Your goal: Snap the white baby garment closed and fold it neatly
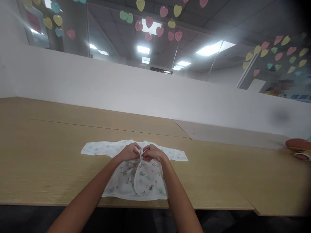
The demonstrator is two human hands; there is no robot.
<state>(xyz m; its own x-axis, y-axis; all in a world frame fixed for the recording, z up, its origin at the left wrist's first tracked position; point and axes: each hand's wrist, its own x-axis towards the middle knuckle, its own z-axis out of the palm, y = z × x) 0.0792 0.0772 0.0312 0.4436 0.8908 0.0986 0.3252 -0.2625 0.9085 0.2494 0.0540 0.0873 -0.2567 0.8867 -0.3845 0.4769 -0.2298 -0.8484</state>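
A small white baby shirt (pixel 150 181) with a print of little animals and green shapes lies face up on the wooden table, its sleeves spread to both sides. Its curved front edge runs down the middle, overlapping the other panel. At the upper chest, my left hand (pixel 130 151) pinches the shirt's front edge from the left. My right hand (pixel 152 152) grips the same edge from the right, close beside it. Between the two hands the cloth is lifted a little and bunched. The fingertips partly hide whatever fastening is there.
The light wood table (pixel 60 174) has its front edge just below the shirt's hem. A white wall (pixel 126 87) stands behind it, under glass with heart stickers. At the far right are a reddish-brown object (pixel 297 143) and something white, both blurred.
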